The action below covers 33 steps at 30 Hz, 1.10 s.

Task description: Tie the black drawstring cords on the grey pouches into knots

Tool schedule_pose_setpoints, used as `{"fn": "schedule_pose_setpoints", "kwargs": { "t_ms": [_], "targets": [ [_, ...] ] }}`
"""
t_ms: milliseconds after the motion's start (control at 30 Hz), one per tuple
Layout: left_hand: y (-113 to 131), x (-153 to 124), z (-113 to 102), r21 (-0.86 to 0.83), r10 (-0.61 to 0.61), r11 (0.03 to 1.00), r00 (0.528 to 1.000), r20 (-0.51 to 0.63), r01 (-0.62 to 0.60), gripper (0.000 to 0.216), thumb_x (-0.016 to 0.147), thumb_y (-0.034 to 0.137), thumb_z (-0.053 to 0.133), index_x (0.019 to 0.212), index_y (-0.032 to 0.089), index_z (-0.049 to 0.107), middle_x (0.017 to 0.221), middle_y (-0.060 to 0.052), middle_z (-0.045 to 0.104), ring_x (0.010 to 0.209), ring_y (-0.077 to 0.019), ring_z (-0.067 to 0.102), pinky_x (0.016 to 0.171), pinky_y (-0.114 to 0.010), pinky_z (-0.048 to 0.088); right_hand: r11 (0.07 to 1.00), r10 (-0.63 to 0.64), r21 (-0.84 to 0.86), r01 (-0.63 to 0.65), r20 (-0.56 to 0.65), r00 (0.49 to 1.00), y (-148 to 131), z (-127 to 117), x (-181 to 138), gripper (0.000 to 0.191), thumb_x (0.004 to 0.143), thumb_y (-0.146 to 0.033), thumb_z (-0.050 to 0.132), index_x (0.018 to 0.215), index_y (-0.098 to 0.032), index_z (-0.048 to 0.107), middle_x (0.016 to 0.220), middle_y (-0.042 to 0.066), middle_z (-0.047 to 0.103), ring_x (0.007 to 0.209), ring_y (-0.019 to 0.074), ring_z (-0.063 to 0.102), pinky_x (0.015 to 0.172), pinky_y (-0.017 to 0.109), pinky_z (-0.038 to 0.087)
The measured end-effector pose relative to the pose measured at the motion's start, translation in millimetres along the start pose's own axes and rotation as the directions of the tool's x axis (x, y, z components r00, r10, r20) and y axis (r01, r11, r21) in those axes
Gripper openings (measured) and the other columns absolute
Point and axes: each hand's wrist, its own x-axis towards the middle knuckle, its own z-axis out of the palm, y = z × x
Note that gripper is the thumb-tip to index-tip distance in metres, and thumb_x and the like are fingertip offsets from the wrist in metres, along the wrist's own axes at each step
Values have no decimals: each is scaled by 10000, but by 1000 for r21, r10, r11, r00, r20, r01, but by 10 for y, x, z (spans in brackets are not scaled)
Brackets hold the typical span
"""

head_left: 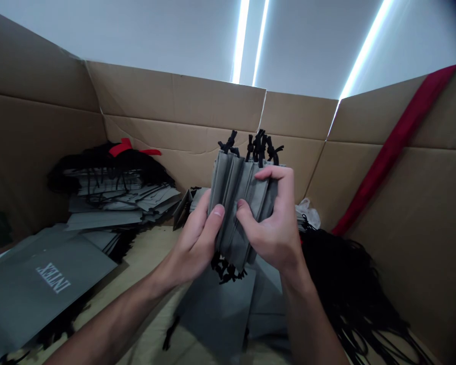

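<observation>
Both of my hands hold a fanned bundle of folded grey paper pieces [236, 197] upright in the middle of the view. Black knotted cords [255, 144] stick out of its top and more hang below it. My left hand [197, 238] grips the bundle's left edge with the thumb on its front. My right hand [277, 223] wraps round the right side, fingers curled over the top edge and thumb pressed on the front.
Tall cardboard walls [175, 101] surround the work surface. A stack of grey sheets with black cords [114, 190] and a red tie [123, 147] lies at the left. A grey bag printed INTEX [49, 279] lies front left. Loose black cords [349, 294] pile at the right, beside a red strip [395, 147].
</observation>
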Motion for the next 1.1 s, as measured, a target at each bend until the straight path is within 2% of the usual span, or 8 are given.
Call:
{"fn": "schedule_pose_setpoints", "kwargs": {
  "t_ms": [200,367,533,633,700,800,967,1100],
  "targets": [
    [20,39,36,-22,42,999,999,-31,-42,422,1195,477,566,1533,250,678,1491,-71,719,1372,-298,671,1240,-402,549,998,-58,42,56,63,996,5,-23,-6,351,942,-123,681,1260,-271,687,1213,31,726,1059,253,682,963,424,550],
    [26,52,43,105,185,977,983,6,-184,381,1179,333,616,1550,257,650,1468,-49,720,1283,-230,685,1203,-325,550,997,54,48,-56,46,997,-3,13,-14,307,930,-342,871,1163,-276,682,1058,-1,710,930,223,667,861,394,543],
    [27,-23,17,-75,56,996,994,95,-49,439,1212,457,533,1626,330,611,1548,-29,677,1419,-268,635,1241,-358,522,999,27,39,-27,-3,1000,33,38,-18,339,920,-205,785,1187,-271,587,1024,-12,633,834,186,607,766,359,521],
    [24,-42,9,-160,8,987,998,70,4,453,1233,516,439,1600,352,648,1566,-14,676,1486,-282,598,1280,-380,486,998,-40,47,42,-29,999,28,41,-24,513,910,-160,740,1366,-276,535,1232,37,635,1016,223,654,847,376,562],
    [24,-39,12,-84,32,996,998,51,-28,439,1222,493,504,1620,357,631,1564,-12,680,1475,-279,608,1275,-376,483,996,-69,60,70,-25,997,12,43,-26,580,915,-142,717,1443,-283,520,1367,61,609,1170,251,657,965,405,581],
    [24,-27,21,18,91,996,994,59,-92,478,1205,457,571,1667,337,578,1559,-33,683,1431,-286,640,1254,-393,506,995,-66,77,66,-10,998,-5,43,-28,597,911,-143,716,1457,-286,523,1383,65,595,1206,262,649,1046,437,584],
    [23,-10,29,45,138,989,988,65,-141,489,1204,437,574,1675,308,560,1573,-54,677,1432,-295,654,1247,-413,533,996,-35,76,35,-3,999,3,34,-34,609,908,-160,716,1469,-285,514,1393,78,594,1169,265,657,1013,441,611],
    [16,-11,24,132,163,976,983,87,-174,495,1210,396,551,1693,290,526,1646,-67,640,1493,-299,635,1247,-407,552,995,5,95,-8,34,999,12,37,-42,462,1016,-266,647,1460,-296,524,1356,71,601,1118,246,660,967,423,617]
  ]
}}
